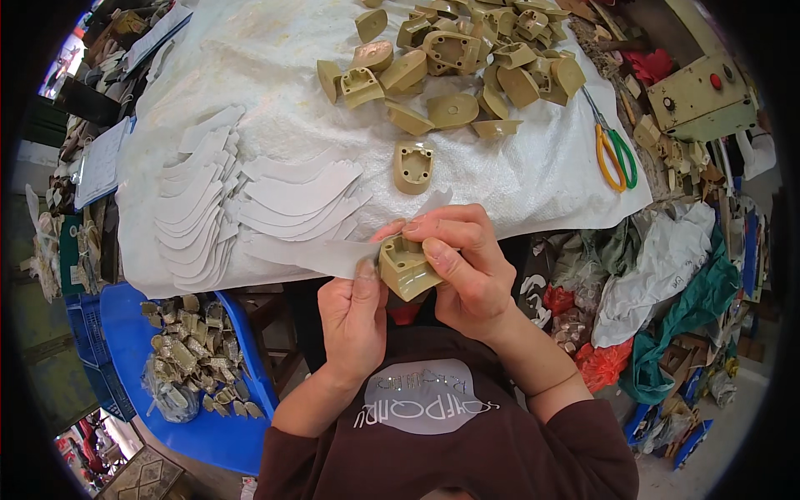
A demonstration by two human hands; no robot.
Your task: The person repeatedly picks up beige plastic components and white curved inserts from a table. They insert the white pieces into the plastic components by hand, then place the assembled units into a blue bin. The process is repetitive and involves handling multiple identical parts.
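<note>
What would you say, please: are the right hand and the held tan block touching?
Touching; the head view shows the right hand with its thumb tip on the tan block.

Pale lettering stands on the dark brown short-sleeved cloth shirt (450, 458): a larger line and a smaller one, both on or across a rounded light grey chest patch (421, 427), inverted in this view. Marks on the crumpled white plastic bag (646, 279) at right are too small to read.
</note>
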